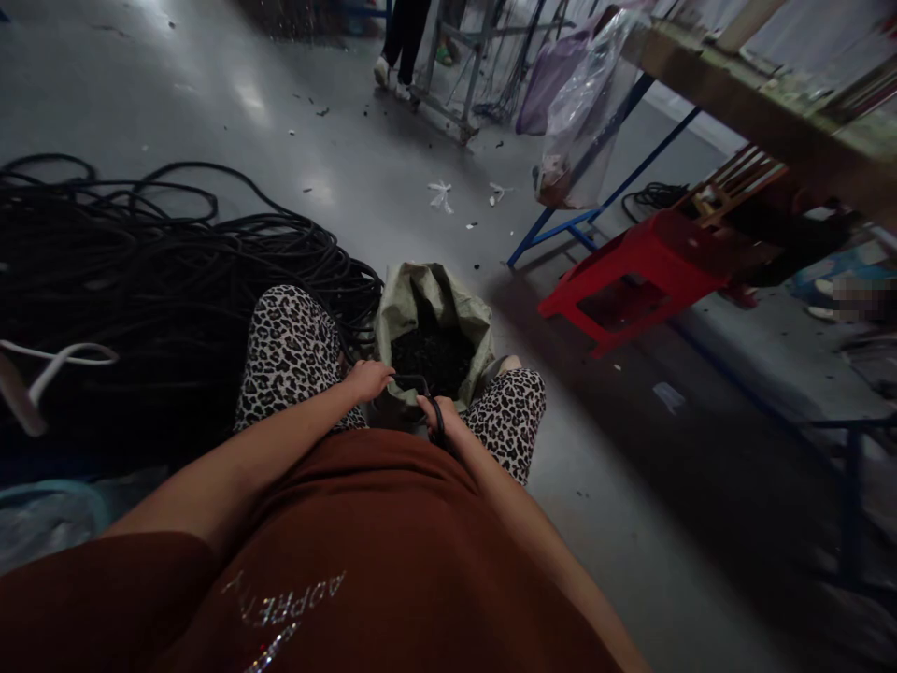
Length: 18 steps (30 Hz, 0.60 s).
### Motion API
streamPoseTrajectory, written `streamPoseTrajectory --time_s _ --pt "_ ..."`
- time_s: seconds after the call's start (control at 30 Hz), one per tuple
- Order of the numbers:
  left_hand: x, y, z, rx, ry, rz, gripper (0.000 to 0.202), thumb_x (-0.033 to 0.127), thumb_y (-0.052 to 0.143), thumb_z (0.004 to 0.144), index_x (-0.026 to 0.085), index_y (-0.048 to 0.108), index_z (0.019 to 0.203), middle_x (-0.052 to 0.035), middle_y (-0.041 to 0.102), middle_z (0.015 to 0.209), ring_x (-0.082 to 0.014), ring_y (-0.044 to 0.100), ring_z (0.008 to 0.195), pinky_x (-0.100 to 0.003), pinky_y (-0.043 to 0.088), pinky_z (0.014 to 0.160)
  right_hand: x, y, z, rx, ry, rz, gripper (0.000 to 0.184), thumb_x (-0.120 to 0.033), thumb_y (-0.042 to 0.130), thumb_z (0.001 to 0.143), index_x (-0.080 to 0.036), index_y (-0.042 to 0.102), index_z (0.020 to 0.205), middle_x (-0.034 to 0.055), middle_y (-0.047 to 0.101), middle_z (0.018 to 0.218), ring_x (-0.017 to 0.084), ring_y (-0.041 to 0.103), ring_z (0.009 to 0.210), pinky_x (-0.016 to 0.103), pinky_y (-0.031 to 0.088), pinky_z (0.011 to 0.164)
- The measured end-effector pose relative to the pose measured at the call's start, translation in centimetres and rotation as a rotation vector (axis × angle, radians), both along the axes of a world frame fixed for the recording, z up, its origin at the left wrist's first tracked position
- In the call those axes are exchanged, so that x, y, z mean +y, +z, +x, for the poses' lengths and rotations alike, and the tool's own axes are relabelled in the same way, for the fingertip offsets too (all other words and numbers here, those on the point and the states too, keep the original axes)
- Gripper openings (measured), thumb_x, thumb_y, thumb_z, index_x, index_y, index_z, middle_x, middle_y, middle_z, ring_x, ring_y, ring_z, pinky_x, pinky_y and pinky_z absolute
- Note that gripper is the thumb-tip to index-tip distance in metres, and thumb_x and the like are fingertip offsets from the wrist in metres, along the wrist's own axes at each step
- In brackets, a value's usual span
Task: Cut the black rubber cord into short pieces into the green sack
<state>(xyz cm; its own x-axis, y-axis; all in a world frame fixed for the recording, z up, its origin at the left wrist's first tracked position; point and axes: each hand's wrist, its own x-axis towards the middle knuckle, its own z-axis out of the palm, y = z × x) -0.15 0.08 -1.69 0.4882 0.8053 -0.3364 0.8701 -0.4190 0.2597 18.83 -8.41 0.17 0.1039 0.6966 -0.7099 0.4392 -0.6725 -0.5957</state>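
Between my knees stands an open pale green woven sack (483, 322), its top edge spread wide. Small dark pieces (434, 360) fill part of it. At the sack's near edge my left hand (371, 379) is closed on a black cable (412, 378). The cable spans from there to my right hand (443, 417), which is closed too, around the cable's other side. A dark curved loop shows at the right hand; whether it is cable or a tool handle I cannot tell.
A large tangle of black cable (231, 234) covers the floor at left. To the right are a red plastic stool (631, 271) and a blue-legged table (735, 89) with a hanging clear bag (585, 121). Another person's legs (405, 42) stand near a metal rack. Scraps (440, 196) litter the floor.
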Motion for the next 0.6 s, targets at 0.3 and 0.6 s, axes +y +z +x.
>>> streamPoseTrajectory --time_s 0.3,0.6 --pt "0.0 0.7 0.2 -0.026 0.001 0.046 0.032 0.032 0.046 0.094 0.027 0.067 0.117 -0.0059 0.071 0.112 -0.0229 0.063 0.108 -0.034 0.045 0.093 0.2 1.2 0.0 0.080 -0.102 -0.032 0.042 -0.050 0.048 0.096 -0.011 0.060 0.100 -0.0007 0.054 0.053 0.013 0.053 0.038 0.020 0.040 0.040" --pt "-0.3 1.0 0.4 -0.102 0.009 0.075 0.034 0.033 0.046 0.094 0.023 0.066 0.119 -0.0061 0.070 0.117 -0.0216 0.063 0.110 -0.032 0.045 0.095 -0.4 1.9 -0.3 0.203 -0.018 0.019 0.034 -0.043 0.049 0.098 -0.010 0.057 0.099 -0.0015 0.054 0.055 0.011 0.053 0.042 0.018 0.040 0.042"
